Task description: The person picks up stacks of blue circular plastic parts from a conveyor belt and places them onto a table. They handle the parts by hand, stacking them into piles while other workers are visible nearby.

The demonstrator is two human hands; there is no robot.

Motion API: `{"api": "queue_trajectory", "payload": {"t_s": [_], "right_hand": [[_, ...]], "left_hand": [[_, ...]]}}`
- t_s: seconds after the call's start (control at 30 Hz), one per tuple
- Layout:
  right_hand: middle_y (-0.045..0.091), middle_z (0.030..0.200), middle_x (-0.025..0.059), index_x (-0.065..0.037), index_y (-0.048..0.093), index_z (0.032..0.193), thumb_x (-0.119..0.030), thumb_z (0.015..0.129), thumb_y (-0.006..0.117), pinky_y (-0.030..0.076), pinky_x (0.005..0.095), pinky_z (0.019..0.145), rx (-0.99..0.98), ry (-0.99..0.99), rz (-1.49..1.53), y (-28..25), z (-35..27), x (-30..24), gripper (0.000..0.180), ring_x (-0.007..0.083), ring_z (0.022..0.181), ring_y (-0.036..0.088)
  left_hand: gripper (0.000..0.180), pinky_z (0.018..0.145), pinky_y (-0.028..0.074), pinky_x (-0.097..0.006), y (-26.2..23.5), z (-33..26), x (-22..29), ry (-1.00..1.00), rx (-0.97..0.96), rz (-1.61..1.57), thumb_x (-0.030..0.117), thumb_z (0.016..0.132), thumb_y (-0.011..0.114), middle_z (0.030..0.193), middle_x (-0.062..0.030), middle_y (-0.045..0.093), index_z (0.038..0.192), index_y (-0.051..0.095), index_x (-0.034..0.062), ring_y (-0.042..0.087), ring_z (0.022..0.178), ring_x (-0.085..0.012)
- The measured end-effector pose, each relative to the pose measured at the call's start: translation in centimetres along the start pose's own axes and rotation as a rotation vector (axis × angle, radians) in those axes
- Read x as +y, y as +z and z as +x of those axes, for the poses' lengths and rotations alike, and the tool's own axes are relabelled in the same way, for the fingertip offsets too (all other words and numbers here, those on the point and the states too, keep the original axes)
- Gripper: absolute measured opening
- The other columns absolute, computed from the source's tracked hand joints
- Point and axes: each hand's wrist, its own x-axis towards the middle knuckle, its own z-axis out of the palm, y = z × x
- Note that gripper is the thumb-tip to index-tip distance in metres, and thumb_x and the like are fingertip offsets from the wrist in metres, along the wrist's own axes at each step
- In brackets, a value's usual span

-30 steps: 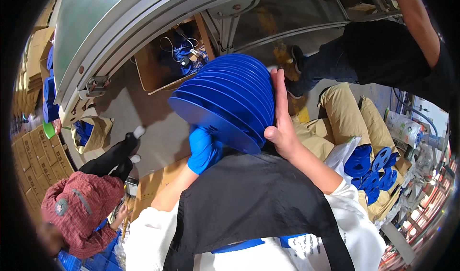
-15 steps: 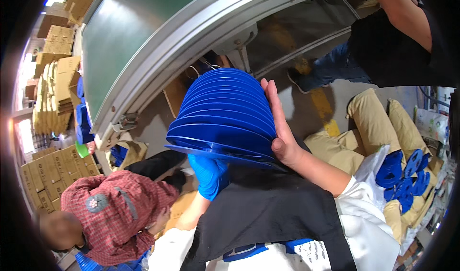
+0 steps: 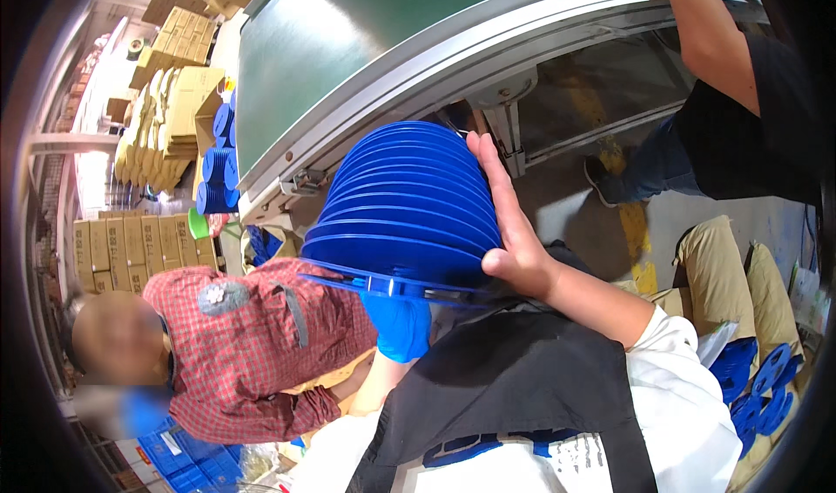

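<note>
From the head camera we see a stack of blue discs [image 3: 405, 205] held up at the centre of the view, fanned like flat round reels, the lowest one edge-on to us. Our right hand [image 3: 509, 223] lies flat against the stack's side at about three o'clock of it, fingers stretched straight and pressed along the disc rims, thumb tucked under the lower edge; it braces rather than clasps. Our left hand [image 3: 399, 323], in a blue glove, sits beneath the stack at about six o'clock, touching the bottom disc; its fingers are hidden by the disc, so we cannot tell whether they curl or lie open. Behind the stack, from ten to two o'clock, runs a green conveyor belt [image 3: 366, 40] with a grey metal frame. At eight o'clock a person in a red checked shirt [image 3: 252, 345] bends low just beside us. At two o'clock another person in a black shirt [image 3: 766, 101] stands, one arm reaching up. More blue reels [image 3: 758, 384] lie at four o'clock, and stacked cardboard boxes [image 3: 174, 101] rise at ten o'clock, well apart from the hands.
</note>
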Motion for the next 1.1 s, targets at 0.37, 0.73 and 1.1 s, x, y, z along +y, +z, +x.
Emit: {"api": "queue_trajectory", "payload": {"t_s": [0.37, 0.73, 1.1], "right_hand": [[0.015, 0.159, 0.0255, -0.005, 0.011, 0.156, -0.079, 0.078, 0.053, 0.011, 0.0542, 0.117, 0.034, 0.189, -0.473, 1.5, -3.1, -3.0, 0.115, 0.0429, 0.148, 0.01], [0.018, 0.157, 0.0275, -0.004, 0.01, 0.155, -0.08, 0.077, 0.054, 0.013, 0.0535, 0.117, 0.016, 0.132, -0.614, 2.3, -6.0, -3.9, 0.117, 0.0445, 0.147, 0.012], [0.006, 0.161, 0.0199, -0.004, -0.004, 0.155, -0.081, 0.083, 0.043, 0.017, 0.0446, 0.119, 0.066, -0.001, 0.163, 0.2, -7.3, -1.1, 0.115, 0.0315, 0.148, 0.013]], "left_hand": [[0.05, 0.099, 0.048, -0.039, 0.7, -4.8, -0.5, -0.1, -0.176, 0.264, -0.001, 0.09, 0.06, 0.132, -0.0146, 0.055, 0.137, 0.044, 0.0015, 0.055, 0.119, -0.0265], [0.051, 0.112, 0.035, -0.043, 0.3, -6.1, -3.6, -0.428, -0.147, -0.655, 0.031, 0.105, 0.042, 0.15, -0.0109, 0.042, 0.15, 0.031, 0.009, 0.045, 0.132, -0.0285], [0.026, 0.082, 0.049, -0.033, -2.4, -5.9, -3.2, 0.426, -0.092, 0.311, -0.002, 0.083, 0.059, 0.11, -0.0097, 0.06, 0.108, 0.058, 0.0021, 0.055, 0.098, -0.018]]}}
